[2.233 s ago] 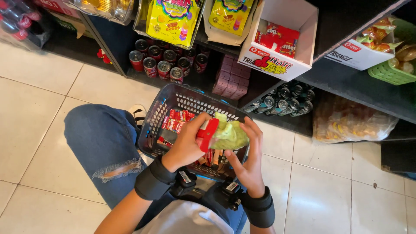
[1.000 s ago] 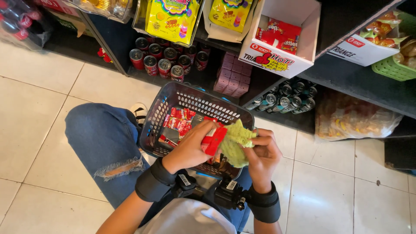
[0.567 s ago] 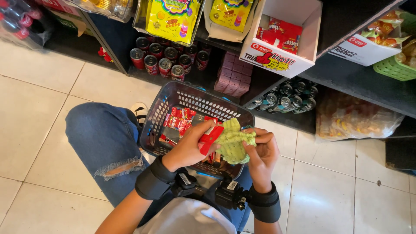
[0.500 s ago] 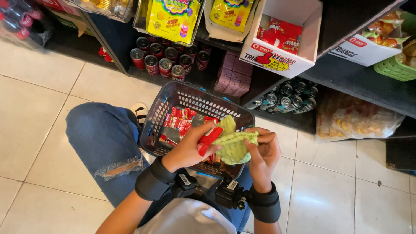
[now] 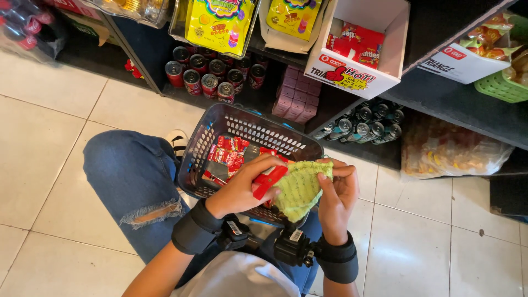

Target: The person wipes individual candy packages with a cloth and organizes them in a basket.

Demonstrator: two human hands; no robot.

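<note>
a red packet (image 5: 269,180) is pinched in the closed left hand (image 5: 240,190) and wiped with a green cloth (image 5: 300,187) gripped by the right hand (image 5: 336,198), above a basket (image 5: 217,129) where more red packets (image 5: 228,151) lie unwiped.

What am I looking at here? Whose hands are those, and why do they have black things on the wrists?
The picture comes from a camera worn on a person's head, looking down, so you see that person's own two hands. The person is crouching on a tiled shop floor in front of shelves. The black things are wristbands; small devices are clipped to them, but I cannot tell what they do. The left hand holds a small red packet. The right hand pinches a green knitted cloth against it. Under the hands sits a dark shopping basket with more red packets inside. Behind it stand drink cans and bright yellow snack bags.
</note>
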